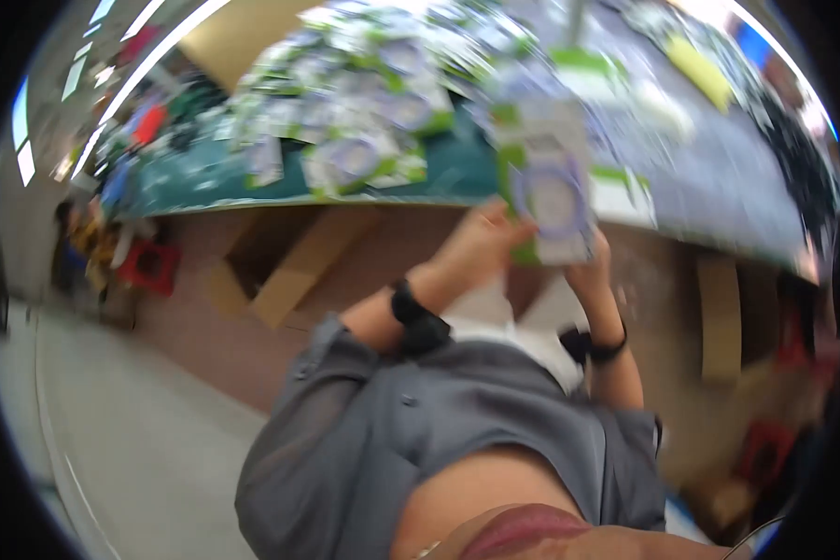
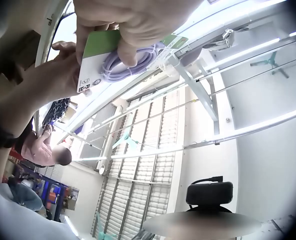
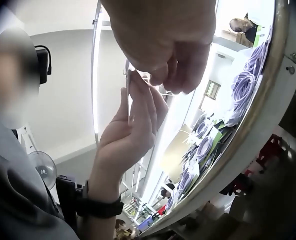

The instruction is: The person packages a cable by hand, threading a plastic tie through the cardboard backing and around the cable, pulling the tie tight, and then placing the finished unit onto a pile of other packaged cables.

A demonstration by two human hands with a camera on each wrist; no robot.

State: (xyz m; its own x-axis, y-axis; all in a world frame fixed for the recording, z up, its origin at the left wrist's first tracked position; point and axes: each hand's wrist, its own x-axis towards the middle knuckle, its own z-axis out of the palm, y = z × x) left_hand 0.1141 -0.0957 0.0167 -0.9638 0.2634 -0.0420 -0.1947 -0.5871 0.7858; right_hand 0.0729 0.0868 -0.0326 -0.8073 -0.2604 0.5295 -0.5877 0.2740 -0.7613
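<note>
In the head view, both hands hold up a green and white packaging card (image 1: 562, 140) that carries a coiled lilac cable (image 1: 579, 198). My left hand (image 1: 481, 247) grips the card's lower left edge, its thumb lying over the coil (image 2: 119, 74) in the left wrist view. At the lower right corner is my right hand (image 1: 590, 269), with fingers curled at the card's edge. From the right wrist, the card shows edge-on between the left hand (image 3: 125, 130) and the right hand (image 3: 163, 40). Motion blurs the card's print.
Many similar carded cables (image 1: 355, 159) lie heaped on the green-covered table (image 1: 191, 177) ahead. A yellow item (image 1: 698, 73) sits at the back right. Below are cardboard boxes (image 1: 299, 266) and a red stool (image 1: 149, 266). Another person (image 2: 45, 150) is in the background.
</note>
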